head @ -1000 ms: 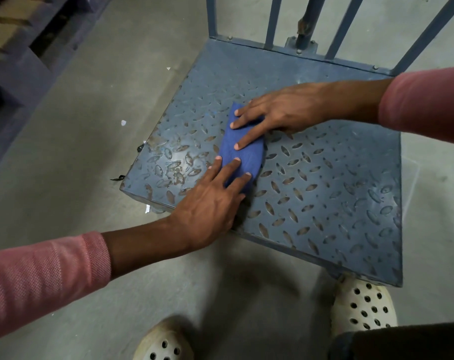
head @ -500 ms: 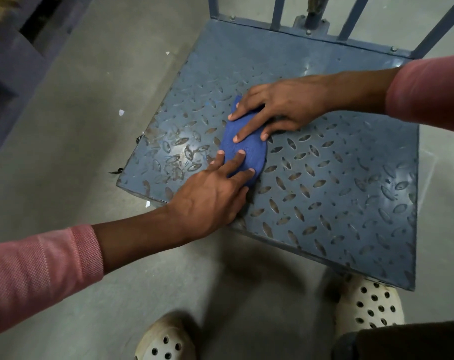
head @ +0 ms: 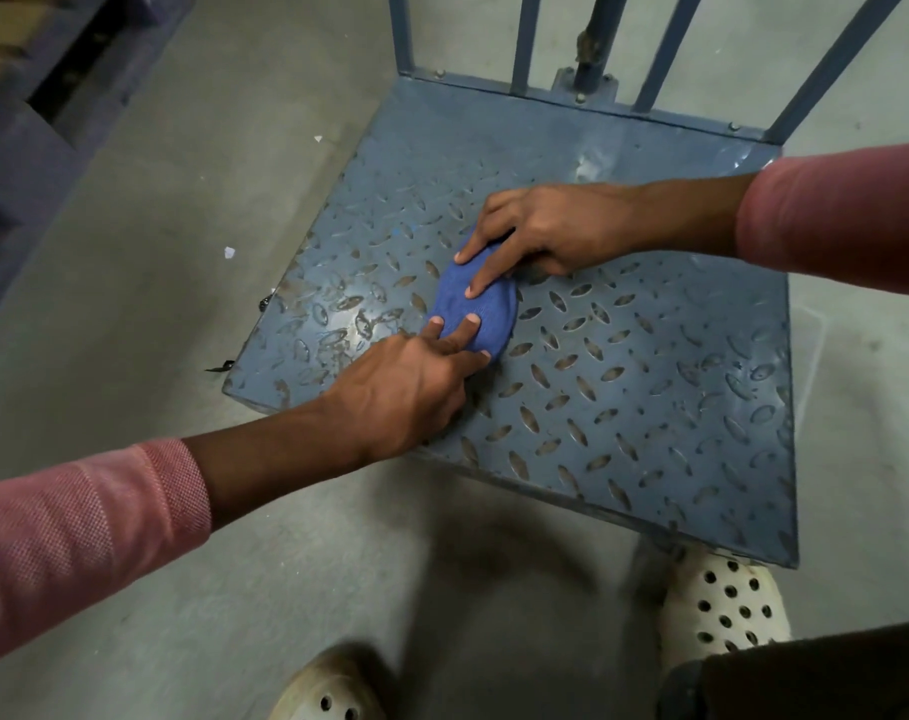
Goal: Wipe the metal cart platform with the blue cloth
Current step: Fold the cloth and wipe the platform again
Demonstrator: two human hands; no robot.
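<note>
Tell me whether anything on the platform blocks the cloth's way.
Nothing visible does. The left hand and right hand press straight on the cloth, and no object shows on the platform around it.

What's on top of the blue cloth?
Fingers of the left hand press its near end, those of the right hand its far end. The blue cloth lies on the platform; the patch beneath is hidden.
</note>
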